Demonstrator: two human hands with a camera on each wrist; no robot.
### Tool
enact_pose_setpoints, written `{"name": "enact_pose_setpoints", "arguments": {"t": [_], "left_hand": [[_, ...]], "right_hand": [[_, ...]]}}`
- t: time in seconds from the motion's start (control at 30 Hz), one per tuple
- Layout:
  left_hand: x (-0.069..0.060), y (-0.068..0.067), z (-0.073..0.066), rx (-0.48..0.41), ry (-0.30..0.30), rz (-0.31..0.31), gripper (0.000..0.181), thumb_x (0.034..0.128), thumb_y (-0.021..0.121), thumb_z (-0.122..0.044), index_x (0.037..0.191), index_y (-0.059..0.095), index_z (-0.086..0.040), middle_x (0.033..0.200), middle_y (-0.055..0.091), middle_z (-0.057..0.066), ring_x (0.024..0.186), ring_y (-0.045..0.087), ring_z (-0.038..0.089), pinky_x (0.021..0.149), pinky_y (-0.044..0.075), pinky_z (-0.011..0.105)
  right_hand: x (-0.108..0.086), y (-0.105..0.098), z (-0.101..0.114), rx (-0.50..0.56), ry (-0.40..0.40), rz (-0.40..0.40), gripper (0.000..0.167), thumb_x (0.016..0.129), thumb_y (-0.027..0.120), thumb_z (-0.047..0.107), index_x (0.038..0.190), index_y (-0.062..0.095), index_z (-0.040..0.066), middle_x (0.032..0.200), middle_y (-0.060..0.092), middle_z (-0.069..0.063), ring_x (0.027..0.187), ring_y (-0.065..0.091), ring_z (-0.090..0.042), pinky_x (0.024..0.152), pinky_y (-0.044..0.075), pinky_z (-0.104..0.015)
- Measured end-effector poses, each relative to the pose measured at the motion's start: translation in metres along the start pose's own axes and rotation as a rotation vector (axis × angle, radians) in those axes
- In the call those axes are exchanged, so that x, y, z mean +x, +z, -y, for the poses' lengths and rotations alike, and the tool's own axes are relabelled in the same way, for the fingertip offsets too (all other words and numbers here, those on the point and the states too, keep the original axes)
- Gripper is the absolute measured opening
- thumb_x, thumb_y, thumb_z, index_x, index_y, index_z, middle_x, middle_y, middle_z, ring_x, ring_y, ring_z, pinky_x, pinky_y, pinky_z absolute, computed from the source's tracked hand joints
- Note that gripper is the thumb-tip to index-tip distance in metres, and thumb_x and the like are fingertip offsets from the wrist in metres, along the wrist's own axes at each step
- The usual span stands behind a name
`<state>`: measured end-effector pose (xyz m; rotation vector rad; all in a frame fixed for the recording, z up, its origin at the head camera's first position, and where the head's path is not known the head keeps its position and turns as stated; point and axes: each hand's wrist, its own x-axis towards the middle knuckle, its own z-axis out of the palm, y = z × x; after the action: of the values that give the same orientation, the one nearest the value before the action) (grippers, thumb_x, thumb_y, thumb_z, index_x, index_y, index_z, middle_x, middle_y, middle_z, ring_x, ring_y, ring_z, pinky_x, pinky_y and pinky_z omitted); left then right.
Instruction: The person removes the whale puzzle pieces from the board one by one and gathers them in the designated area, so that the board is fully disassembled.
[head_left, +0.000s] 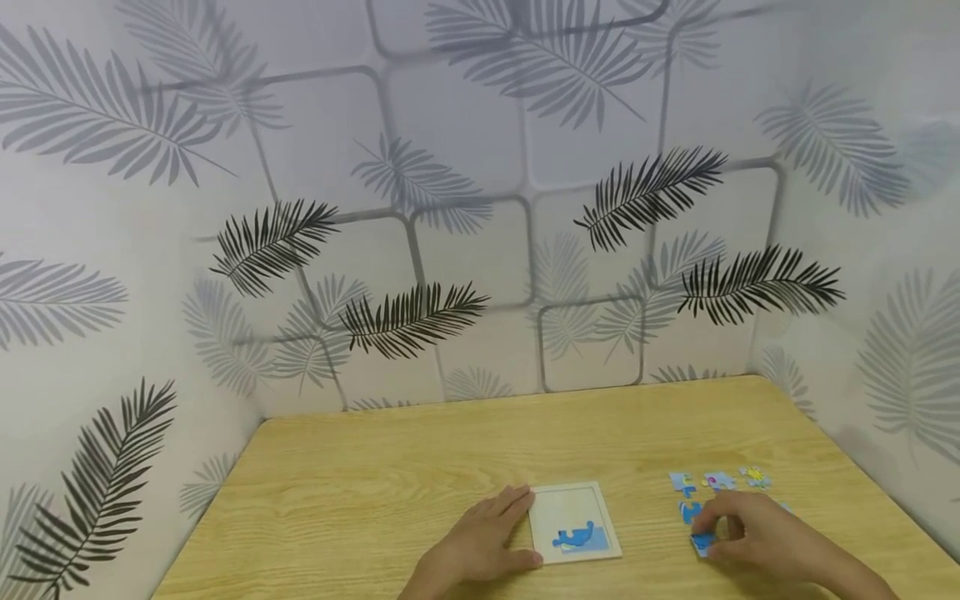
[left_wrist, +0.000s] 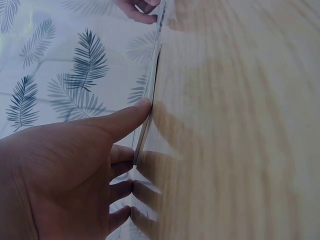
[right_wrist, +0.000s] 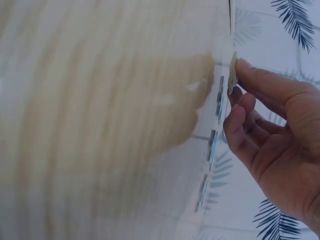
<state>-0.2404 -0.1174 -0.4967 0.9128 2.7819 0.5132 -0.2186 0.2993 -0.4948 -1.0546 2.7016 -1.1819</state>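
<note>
My left hand (head_left: 480, 533) lies on the table at the left side of a square puzzle board (head_left: 561, 507), its fingertips and thumb touching the board's left edge. Inside the board, blue puzzle pieces (head_left: 577, 537) occupy the lower right part. To the right, my right hand (head_left: 765, 537) pinches a blue puzzle piece (head_left: 702, 545) between thumb and fingers. In the right wrist view that pinched piece (right_wrist: 232, 75) is seen edge-on, tilted and apart from the other pieces. Part of the loose pieces is hidden behind the right hand.
Several loose puzzle pieces lie beyond the right hand, among them one with a yellow figure (head_left: 755, 477), one with a pink swirl (head_left: 720, 481) and a light blue one (head_left: 682, 482). The wooden table (head_left: 390, 467) meets a leaf-patterned wall (head_left: 480, 250) at the back.
</note>
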Motion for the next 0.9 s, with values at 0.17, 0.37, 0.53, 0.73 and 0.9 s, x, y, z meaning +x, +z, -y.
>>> {"name": "enact_pose_setpoints", "arguments": {"t": [0.17, 0.37, 0.53, 0.73, 0.9], "left_hand": [[0.003, 0.006, 0.008, -0.017, 0.009, -0.015, 0.085, 0.0986, 0.061, -0.06, 0.162, 0.035, -0.011, 0.17, 0.031, 0.003, 0.157, 0.027, 0.029, 0.126, 0.027, 0.051], [0.003, 0.006, 0.009, -0.029, 0.012, -0.026, 0.084, 0.0985, 0.062, -0.059, 0.162, 0.035, -0.011, 0.169, 0.032, 0.003, 0.157, 0.028, 0.029, 0.125, 0.028, 0.052], [0.004, 0.007, 0.009, -0.024, 0.012, -0.022, 0.085, 0.0984, 0.061, -0.061, 0.162, 0.035, -0.012, 0.17, 0.031, 0.002, 0.157, 0.028, 0.028, 0.125, 0.028, 0.052], [0.004, 0.007, 0.009, -0.019, 0.025, -0.003, 0.085, 0.0994, 0.057, -0.063, 0.163, 0.034, -0.012, 0.17, 0.03, 0.001, 0.157, 0.027, 0.028, 0.124, 0.03, 0.052], [0.003, 0.004, 0.006, -0.038, -0.002, 0.01, 0.084, 0.0987, 0.06, -0.061, 0.163, 0.035, -0.013, 0.17, 0.03, 0.0, 0.157, 0.026, 0.027, 0.125, 0.028, 0.052]], "right_hand": [[-0.004, -0.004, -0.003, 0.056, 0.128, 0.064, 0.02, 0.09, 0.081, 0.016, 0.107, 0.072, 0.01, 0.104, 0.068, 0.003, 0.081, 0.05, -0.002, 0.066, 0.048, -0.021], [-0.003, -0.005, -0.006, 0.059, 0.111, 0.103, 0.017, 0.092, 0.079, 0.013, 0.105, 0.069, 0.013, 0.104, 0.065, 0.005, 0.086, 0.049, -0.003, 0.07, 0.05, -0.022], [-0.001, -0.004, -0.005, 0.044, 0.043, 0.084, 0.017, 0.092, 0.079, 0.011, 0.103, 0.067, 0.015, 0.095, 0.064, 0.006, 0.075, 0.049, 0.001, 0.059, 0.048, -0.022], [0.012, 0.002, 0.002, -0.014, -0.119, 0.0, 0.024, 0.089, 0.079, 0.0, 0.105, 0.064, 0.012, 0.098, 0.066, -0.002, 0.071, 0.054, 0.002, 0.056, 0.051, -0.022], [0.034, 0.013, 0.013, 0.015, -0.157, 0.021, 0.026, 0.09, 0.079, 0.001, 0.112, 0.065, 0.008, 0.098, 0.065, -0.006, 0.071, 0.055, 0.002, 0.056, 0.053, -0.023]]}}
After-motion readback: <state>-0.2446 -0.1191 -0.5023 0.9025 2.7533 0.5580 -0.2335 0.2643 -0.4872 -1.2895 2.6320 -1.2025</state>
